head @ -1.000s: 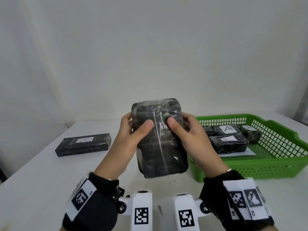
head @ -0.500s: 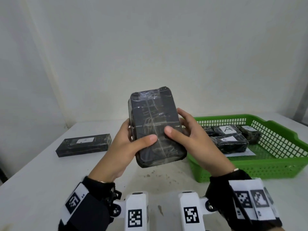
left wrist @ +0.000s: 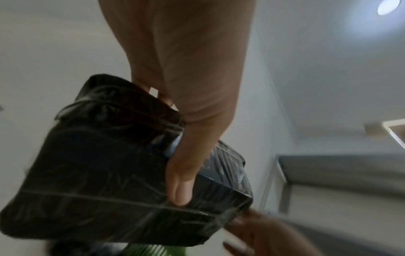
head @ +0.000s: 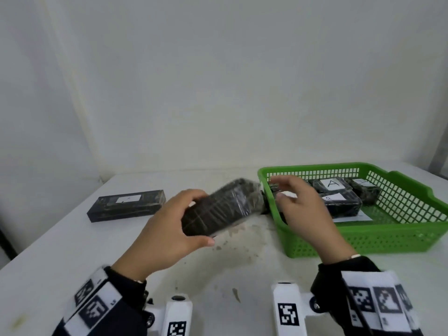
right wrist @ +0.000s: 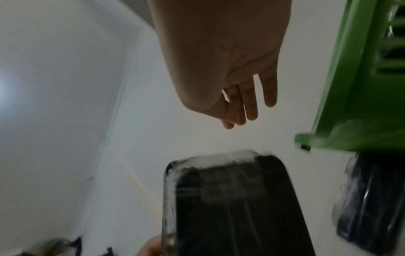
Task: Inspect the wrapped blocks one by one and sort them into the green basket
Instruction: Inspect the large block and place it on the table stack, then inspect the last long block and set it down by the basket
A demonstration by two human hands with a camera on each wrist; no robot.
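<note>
One white table (head: 60, 251) carries it all. Green slotted plastic basket (head: 363, 241) sits at its right, already holding several film-wrapped black blocks with paper letter labels (head: 341, 202), probably label-up for readout. Another long black labelled block (head: 126, 208) lies well apart on the left, likely next in queue. Left hand (head: 167, 229) grips the current film-wrapped black block (head: 223, 207) across its width, thumb underneath, fingers (head: 194, 194) curled over, far end tilted toward the basket rim. Right hand (head: 305, 209) is off it, fingers loosely spread, holding nothing, above the basket's near corner.
</note>
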